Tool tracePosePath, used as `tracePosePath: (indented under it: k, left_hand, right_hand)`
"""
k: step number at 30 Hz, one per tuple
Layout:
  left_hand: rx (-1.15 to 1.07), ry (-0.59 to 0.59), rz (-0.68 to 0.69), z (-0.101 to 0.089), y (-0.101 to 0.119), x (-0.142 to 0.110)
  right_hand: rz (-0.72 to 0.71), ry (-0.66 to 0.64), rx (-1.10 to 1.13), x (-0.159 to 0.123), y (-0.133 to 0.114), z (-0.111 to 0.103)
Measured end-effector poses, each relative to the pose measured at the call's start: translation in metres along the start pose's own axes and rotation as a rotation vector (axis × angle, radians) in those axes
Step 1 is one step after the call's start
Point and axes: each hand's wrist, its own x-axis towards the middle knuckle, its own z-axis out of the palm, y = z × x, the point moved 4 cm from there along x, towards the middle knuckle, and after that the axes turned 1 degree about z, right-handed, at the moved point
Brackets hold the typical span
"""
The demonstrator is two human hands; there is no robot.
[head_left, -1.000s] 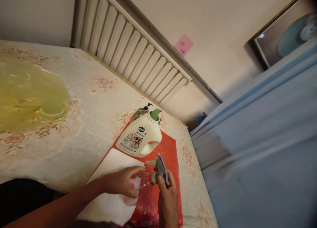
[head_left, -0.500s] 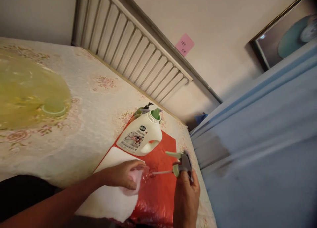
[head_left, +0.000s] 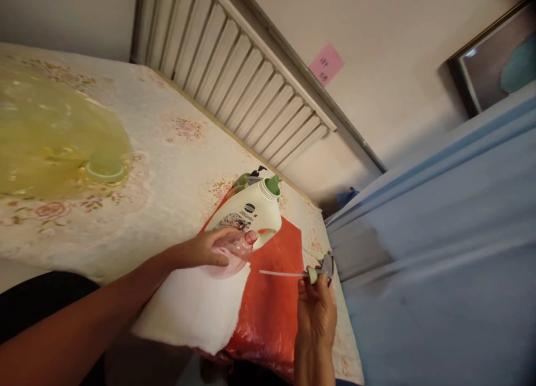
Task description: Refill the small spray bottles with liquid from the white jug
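Observation:
My left hand (head_left: pixel 209 248) is wrapped round a clear pink spray bottle (head_left: pixel 234 257), whose threaded neck is uncapped and tilts up to the right. In my right hand (head_left: pixel 317 302) is a grey and light green trigger sprayer head (head_left: pixel 324 267). Its thin dip tube (head_left: pixel 280 273) points left, apart from the bottle's mouth. Right behind the bottle stands a cream detergent jug (head_left: pixel 268 211) with a handle and a green spout, partly covered by my left hand and the bottle. Below the bottle lies a white cloth or paper sheet (head_left: pixel 196 305).
A red plastic sheet (head_left: pixel 272 296) lies under these things on a floral tablecloth (head_left: pixel 167 179). At left sits a yellowish plastic bag (head_left: pixel 50 134) with a green ring-shaped item (head_left: pixel 104 172). A radiator (head_left: pixel 234 73) runs along the wall; a blue curtain (head_left: pixel 439 235) hangs at right.
The dip tube has come out of the bottle's neck. My right hand has moved right with the sprayer head, while my left hand has raised and tilted the bottle upward.

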Motion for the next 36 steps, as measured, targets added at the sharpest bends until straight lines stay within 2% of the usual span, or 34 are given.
tracePosePath:
  k: [6,9,12,19,25,30,34,36]
  left_hand:
    - [-0.171,0.063,0.104,-0.007,-0.004,0.005]
    - [-0.192,0.054,0.141,-0.006,0.0,0.006]
    - [-0.194,0.05,0.143,-0.006,0.0,0.005]
    - [-0.03,0.06,0.015,-0.003,-0.01,0.003]
    - [0.082,0.02,-0.046,0.009,-0.015,0.002]
    - [0.077,0.026,-0.047,0.015,-0.019,0.002]
    - [0.083,0.027,-0.058,0.016,-0.02,0.002]
    - [0.099,0.016,-0.074,0.016,-0.022,0.002]
  right_hand:
    - [0.311,-0.121,-0.098,-0.015,0.064,-0.003]
    - [0.401,-0.19,-0.11,-0.024,0.086,-0.001]
    - [0.437,-0.233,-0.118,-0.028,0.098,0.001]
    - [0.407,-0.252,-0.182,-0.012,0.104,-0.011]
    - [0.363,-0.192,-0.325,0.021,0.1,-0.048]
    - [0.325,-0.163,-0.481,0.041,0.092,-0.07]
    - [0.404,-0.247,-0.522,0.051,0.093,-0.073]
    - [0.409,-0.296,-0.619,0.056,0.094,-0.073]
